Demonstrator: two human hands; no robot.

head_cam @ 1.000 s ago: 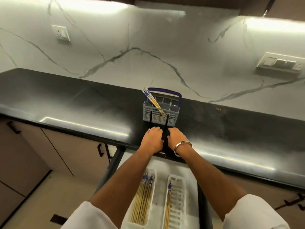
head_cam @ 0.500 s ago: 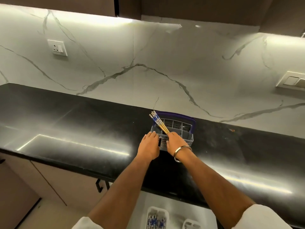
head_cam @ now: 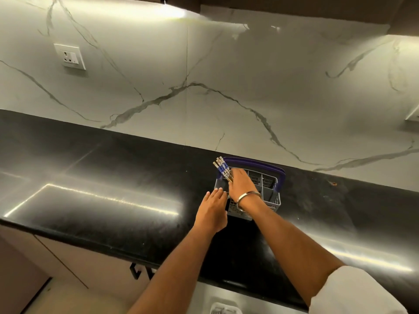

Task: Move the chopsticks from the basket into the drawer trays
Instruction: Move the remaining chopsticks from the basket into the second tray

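We are standing at a black stone worktop (head_cam: 108, 177) that is running along a white marble wall (head_cam: 226, 75) with grey veins. Strip lights under the upper cabinets are shining on the wall and are making bright lines on the worktop. A white power socket (head_cam: 69, 56) is sitting on the wall at the left, and part of a switch plate (head_cam: 413, 115) is showing at the right edge. Below the front edge of the worktop we are seeing beige cabinet doors (head_cam: 74, 257) with black handles, and the tip of a white drawer tray (head_cam: 224, 308) is showing at the bottom.

The grey cutlery basket (head_cam: 267, 189) with a purple handle is standing near the back edge of the worktop, close to the wall. The chopsticks (head_cam: 223, 169), with blue patterned tops, are leaning out of its left compartment toward the left.

Both arms are reaching forward. Our right hand (head_cam: 241, 183), with a metal bangle (head_cam: 246, 198) on the wrist, is lying over the left part of the basket, and its fingers are touching the chopsticks; we cannot tell if they are closing around them. Our left hand (head_cam: 213, 210) is flat with straight fingers, and its fingertips are touching the left front corner of the basket.
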